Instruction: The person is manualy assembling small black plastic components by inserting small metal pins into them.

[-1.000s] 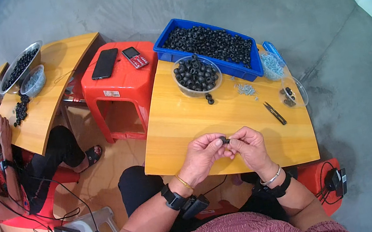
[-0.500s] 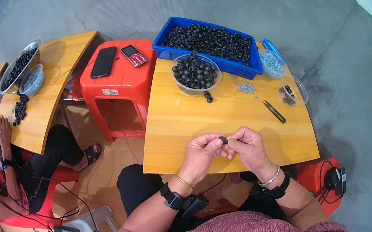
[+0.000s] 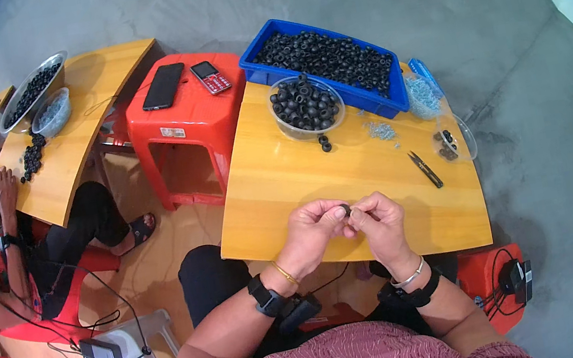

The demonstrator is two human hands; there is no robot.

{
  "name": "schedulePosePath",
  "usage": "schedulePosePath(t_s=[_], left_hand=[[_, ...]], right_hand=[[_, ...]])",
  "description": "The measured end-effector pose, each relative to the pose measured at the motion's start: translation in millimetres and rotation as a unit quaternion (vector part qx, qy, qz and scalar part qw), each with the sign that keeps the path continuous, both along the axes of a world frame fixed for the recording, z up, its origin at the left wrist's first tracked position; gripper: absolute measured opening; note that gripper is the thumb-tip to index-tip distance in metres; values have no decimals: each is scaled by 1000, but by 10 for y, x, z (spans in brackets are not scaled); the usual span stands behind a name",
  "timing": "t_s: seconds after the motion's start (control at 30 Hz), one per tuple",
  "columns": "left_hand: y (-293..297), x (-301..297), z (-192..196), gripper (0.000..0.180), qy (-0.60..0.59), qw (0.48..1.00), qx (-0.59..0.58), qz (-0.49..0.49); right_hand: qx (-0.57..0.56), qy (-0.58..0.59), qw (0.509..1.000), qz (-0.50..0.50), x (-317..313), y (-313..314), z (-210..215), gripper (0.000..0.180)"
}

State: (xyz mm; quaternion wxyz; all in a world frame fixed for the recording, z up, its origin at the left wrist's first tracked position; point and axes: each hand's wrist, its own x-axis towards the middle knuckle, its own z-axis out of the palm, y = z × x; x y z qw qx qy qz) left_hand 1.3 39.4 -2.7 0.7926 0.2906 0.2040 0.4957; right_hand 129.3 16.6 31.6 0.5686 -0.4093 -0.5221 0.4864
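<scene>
Both hands meet over the near edge of the wooden desk point(image 3: 279, 180), fingertips pressed together around one small black ring-shaped part point(image 3: 345, 209). The left hand point(image 3: 315, 226) pinches it from its side while the right hand point(image 3: 380, 222) works at it with thumb and forefinger; held that close to the body, the part probably sits where it is easiest to see.

Straight ahead of the hands, a clear round bowl point(image 3: 305, 106) is heaped with the same black rings, two strays point(image 3: 324, 143) lying just before it. Beyond the bowl, a blue bin point(image 3: 325, 66) holds many more. Ahead and right lie snips point(image 3: 425, 169), a scatter of small metal bits point(image 3: 382, 131) and a clear dish point(image 3: 451, 141) with a few dark pieces.
</scene>
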Motion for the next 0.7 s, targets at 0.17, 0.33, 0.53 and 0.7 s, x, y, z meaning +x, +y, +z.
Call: schedulePosePath(t_s=[0.17, 0.33, 0.53, 0.7], left_hand=[[10, -77, 34, 11, -44, 997, -9, -64], [26, -132, 73, 15, -36, 993, -4, -116], [32, -156, 88, 16, -47, 986, -20, -160], [32, -172, 100, 14, -25, 981, -37, -189]], right_hand=[[29, -111, 993, 8, 90, 10, -12, 8], [69, -166, 983, 28, 150, -2, 43, 12], [95, -241, 964, 60, 232, 15, 85, 18], [40, -257, 960, 107, 188, -52, 206, 24]])
